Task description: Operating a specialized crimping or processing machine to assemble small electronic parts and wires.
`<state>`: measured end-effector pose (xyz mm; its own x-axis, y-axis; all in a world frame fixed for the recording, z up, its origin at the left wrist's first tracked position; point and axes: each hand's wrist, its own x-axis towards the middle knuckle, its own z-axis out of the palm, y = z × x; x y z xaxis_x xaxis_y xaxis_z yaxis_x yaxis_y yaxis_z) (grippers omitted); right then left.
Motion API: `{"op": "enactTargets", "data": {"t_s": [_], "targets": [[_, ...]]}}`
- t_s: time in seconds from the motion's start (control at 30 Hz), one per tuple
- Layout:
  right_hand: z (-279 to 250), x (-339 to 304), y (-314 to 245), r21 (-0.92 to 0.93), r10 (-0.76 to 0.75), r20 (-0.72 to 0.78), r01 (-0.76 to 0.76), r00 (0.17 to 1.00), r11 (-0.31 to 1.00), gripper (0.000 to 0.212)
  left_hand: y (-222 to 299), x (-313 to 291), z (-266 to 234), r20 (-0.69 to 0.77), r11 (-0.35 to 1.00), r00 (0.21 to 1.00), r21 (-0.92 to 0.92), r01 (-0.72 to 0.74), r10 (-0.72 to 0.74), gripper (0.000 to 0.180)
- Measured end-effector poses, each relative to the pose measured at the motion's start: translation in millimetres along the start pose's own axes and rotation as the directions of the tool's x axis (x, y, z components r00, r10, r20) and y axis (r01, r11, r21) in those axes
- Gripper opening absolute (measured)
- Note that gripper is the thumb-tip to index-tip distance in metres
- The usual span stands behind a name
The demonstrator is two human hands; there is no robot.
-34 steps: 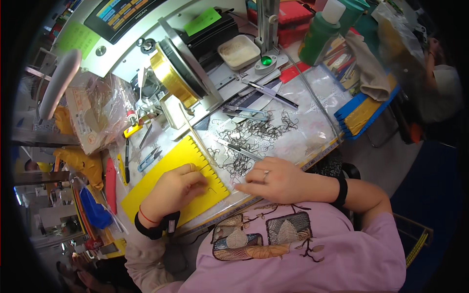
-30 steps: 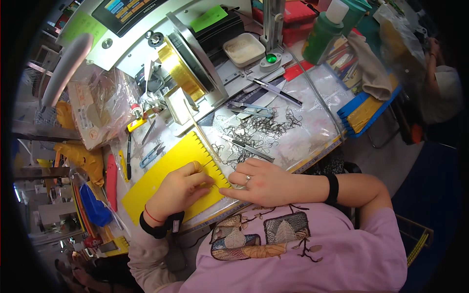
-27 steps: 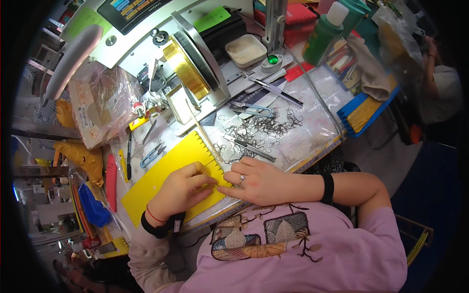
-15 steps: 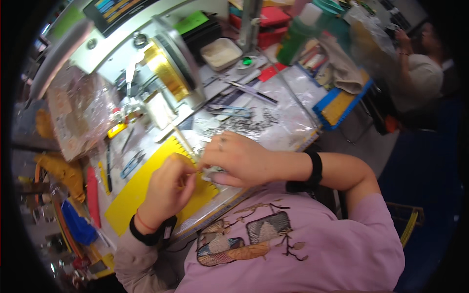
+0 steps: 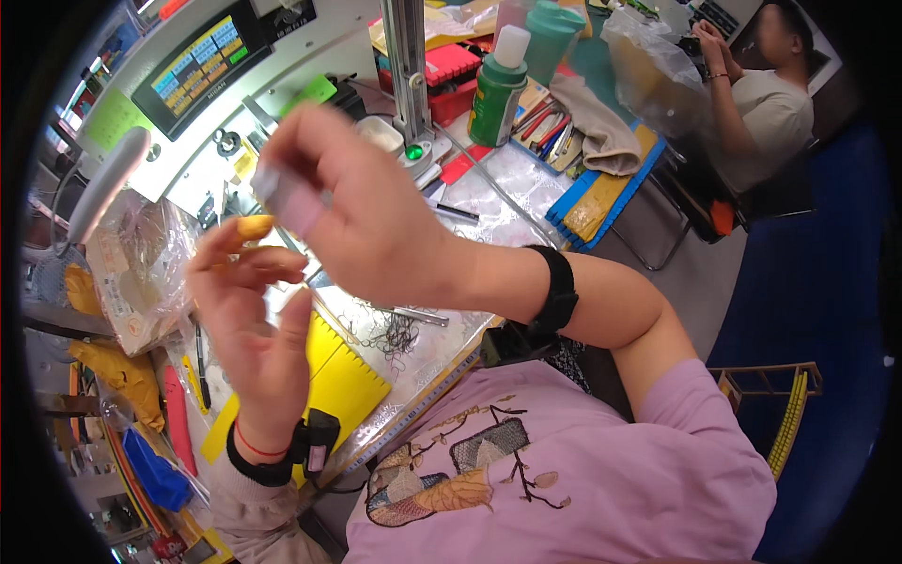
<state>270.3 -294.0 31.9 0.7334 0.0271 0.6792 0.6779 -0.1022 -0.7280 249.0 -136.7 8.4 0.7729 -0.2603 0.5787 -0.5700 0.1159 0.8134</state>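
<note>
the flat yellow board with a notched edge (image 5: 349, 383) lies on the white patterned tabletop (image 5: 512, 188), partly hidden by the left hand (image 5: 256, 329), whose fingers are parted and loosely curled. the blurred right hand (image 5: 371, 226) hangs above; whether its bent fingers grip anything, i cannot tell. a tangle of thin dark strands (image 5: 390, 340) lies alongside. this seems delicate mid-air handling, calling for steady fingertips.

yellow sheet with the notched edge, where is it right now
In the head view, the yellow sheet lies lower left of centre, partly hidden by the left hand, its notched edge just beside the thin black strands.
</note>
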Motion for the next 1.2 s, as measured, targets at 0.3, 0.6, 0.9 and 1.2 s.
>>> {"op": "enactTargets", "data": {"t_s": [0.3,0.6,0.9,1.2], "targets": [[12,49,-2,0.502,0.130,-0.285,0.032,0.950,0.864,0.009,3,-33,64,0.638,0.939,0.706,0.084,0.334,-0.308,0.061],[-1,26,2,-0.316,-0.588,0.046,0.570,0.808,0.758,0.018,18,-23,56,0.590,0.629,0.600,-0.190,0.754,-0.541,0.030],[7,35,-25,0.452,0.045,-0.115,0.012,0.992,0.892,0.003,16,-23,55,0.543,0.864,0.689,0.159,0.477,-0.480,0.036],[-8,57,-40,0.969,0.292,0.246,-0.237,0.924,-0.066,0.014,6,-16,52,0.540,0.977,0.818,0.047,0.208,-0.200,0.030]]}}
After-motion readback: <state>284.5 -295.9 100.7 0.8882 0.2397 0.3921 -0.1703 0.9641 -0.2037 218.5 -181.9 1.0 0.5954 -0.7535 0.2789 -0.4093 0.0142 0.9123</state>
